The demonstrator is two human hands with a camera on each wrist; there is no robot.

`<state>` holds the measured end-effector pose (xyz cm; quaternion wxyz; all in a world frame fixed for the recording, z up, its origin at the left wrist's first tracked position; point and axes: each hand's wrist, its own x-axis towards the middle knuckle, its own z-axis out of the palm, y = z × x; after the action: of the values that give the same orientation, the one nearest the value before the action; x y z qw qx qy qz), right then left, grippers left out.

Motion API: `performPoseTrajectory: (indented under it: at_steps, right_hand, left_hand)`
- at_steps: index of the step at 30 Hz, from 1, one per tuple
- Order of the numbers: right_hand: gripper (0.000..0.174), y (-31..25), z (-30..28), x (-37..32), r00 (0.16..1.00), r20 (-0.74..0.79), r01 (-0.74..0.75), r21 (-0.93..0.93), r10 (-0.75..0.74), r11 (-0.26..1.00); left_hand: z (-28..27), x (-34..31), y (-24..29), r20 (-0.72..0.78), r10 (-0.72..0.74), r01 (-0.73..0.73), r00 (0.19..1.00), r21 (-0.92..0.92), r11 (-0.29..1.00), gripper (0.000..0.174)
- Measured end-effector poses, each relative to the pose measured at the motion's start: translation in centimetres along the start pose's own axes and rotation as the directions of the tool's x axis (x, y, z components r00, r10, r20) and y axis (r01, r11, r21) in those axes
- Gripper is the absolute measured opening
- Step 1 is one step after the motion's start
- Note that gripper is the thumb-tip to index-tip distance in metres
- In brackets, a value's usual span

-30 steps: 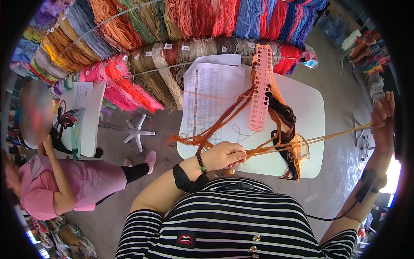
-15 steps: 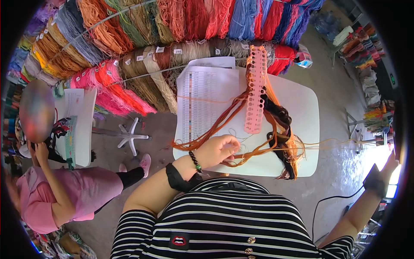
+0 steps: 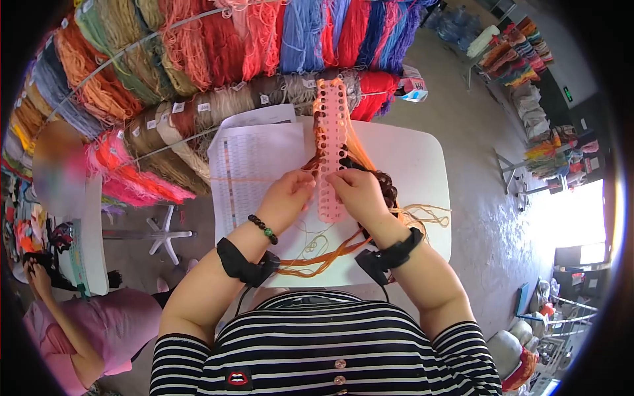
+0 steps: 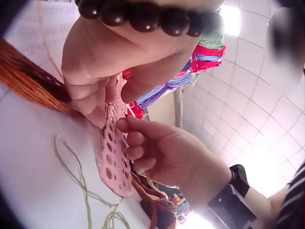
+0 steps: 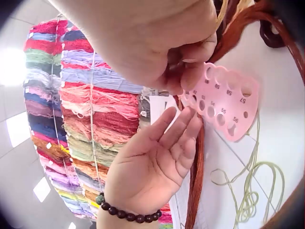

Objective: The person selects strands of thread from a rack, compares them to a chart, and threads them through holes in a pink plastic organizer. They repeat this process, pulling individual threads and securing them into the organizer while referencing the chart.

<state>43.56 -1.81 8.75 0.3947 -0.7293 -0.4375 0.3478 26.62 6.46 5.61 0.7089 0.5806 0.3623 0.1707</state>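
The pink perforated card [image 3: 332, 119] lies on the white table, orange, brown and black threads looped along its sides. At its left edge is my left hand [image 3: 285, 201], fingers relaxed; the right wrist view shows this hand's palm [image 5: 155, 160] spread, fingertips against the card [image 5: 238, 102]. My right hand [image 3: 362, 197] is over the card's lower right part. Its curled thumb and fingers [image 4: 136, 131] pinch at the edge, and thin pale threads [image 4: 151, 181] come out of the grip. The pinched ends are hidden.
Printed sheets [image 3: 254, 155] lie at the left of the white table [image 3: 413, 155]. Behind hang rows of coloured yarn [image 3: 218, 49]. Loose thin thread [image 3: 317, 244] and orange strands [image 3: 323, 261] lie near the front edge. Another person in pink [image 3: 92, 323] sits at a second table.
My right hand has come in from the far right to the card. My left hand has let go of the orange strands near the front edge and moved up beside the card.
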Motion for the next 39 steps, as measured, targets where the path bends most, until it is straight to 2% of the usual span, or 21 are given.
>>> performPoseTrajectory:
  at_steps: [3,6,9,15,17,21,24,26,27,30,31,32,33,36,39]
  right_hand:
    - [0.027,1.4,0.4,0.9,0.997,0.021,-0.074,0.055,0.073,0.996]
    - [0.028,2.0,0.2,1.3,0.993,0.041,-0.110,0.066,0.107,0.992]
    - [0.028,2.3,-0.1,1.4,0.995,0.041,-0.096,0.049,0.094,0.994]
    - [0.029,1.3,-0.7,1.1,0.998,0.022,-0.051,-0.094,0.054,0.994]
    - [0.030,0.1,-1.0,1.0,0.995,0.034,-0.092,-0.122,0.097,0.988]
    - [0.036,-1.1,-1.0,1.0,0.996,0.064,-0.060,-0.098,0.067,0.993]
    - [0.036,-0.5,-0.7,1.4,0.993,0.094,-0.057,-0.093,0.066,0.994]
    - [0.032,-0.1,-0.6,1.7,0.985,0.136,-0.096,-0.065,0.104,0.993]
    - [0.028,0.0,-0.5,1.6,0.985,0.126,-0.120,0.020,0.116,0.993]
    - [0.022,1.2,-0.1,1.4,0.982,0.124,-0.168,0.220,0.143,0.961]
    - [0.023,2.6,0.2,1.8,0.982,0.131,-0.169,0.254,0.139,0.952]
    - [0.024,3.8,0.3,2.0,0.981,0.137,-0.169,0.287,0.134,0.943]
    - [0.023,3.4,0.1,1.7,0.981,0.135,-0.174,0.271,0.141,0.947]
    - [0.021,2.2,-0.5,1.3,0.978,0.133,-0.188,0.234,0.161,0.954]
    - [0.020,2.1,-0.7,1.4,0.975,0.137,-0.204,0.222,0.176,0.954]
  left_hand:
    - [0.9,2.0,-0.3,-0.082,0.128,-0.124,0.988,0.057,0.991,0.025]
    - [1.4,2.8,0.1,-0.097,0.096,-0.098,0.991,-0.014,0.995,0.027]
    - [1.7,3.4,0.1,-0.078,0.122,-0.115,0.989,0.083,0.990,0.030]
    - [1.7,3.5,0.3,-0.039,0.060,-0.063,0.997,-0.076,0.995,0.036]
    - [1.6,3.5,0.3,-0.030,0.053,-0.055,0.998,-0.060,0.997,0.038]
    - [2.0,3.1,1.3,-0.052,0.055,-0.057,0.997,-0.037,0.998,0.038]
    - [2.2,2.8,2.0,-0.099,0.064,-0.055,0.993,0.095,0.994,0.036]
    - [1.7,3.4,0.8,-0.105,0.178,-0.161,0.978,0.153,0.975,0.035]
    - [1.6,3.3,1.1,-0.105,0.232,-0.211,0.967,0.182,0.960,0.034]
    - [0.4,2.1,2.2,-0.101,0.304,-0.206,0.947,0.533,0.821,0.033]
    - [0.1,2.1,2.1,-0.104,0.229,-0.190,0.968,0.294,0.937,0.034]
    - [-0.2,2.1,1.8,-0.085,0.155,-0.152,0.984,0.034,0.988,0.034]
    - [-0.2,2.0,1.7,-0.048,0.086,-0.095,0.995,-0.226,0.969,0.035]
    - [0.3,1.9,1.9,0.053,0.014,0.013,0.998,-0.468,0.884,0.033]
    - [0.4,1.7,2.2,0.049,0.012,0.011,0.999,-0.445,0.895,0.033]
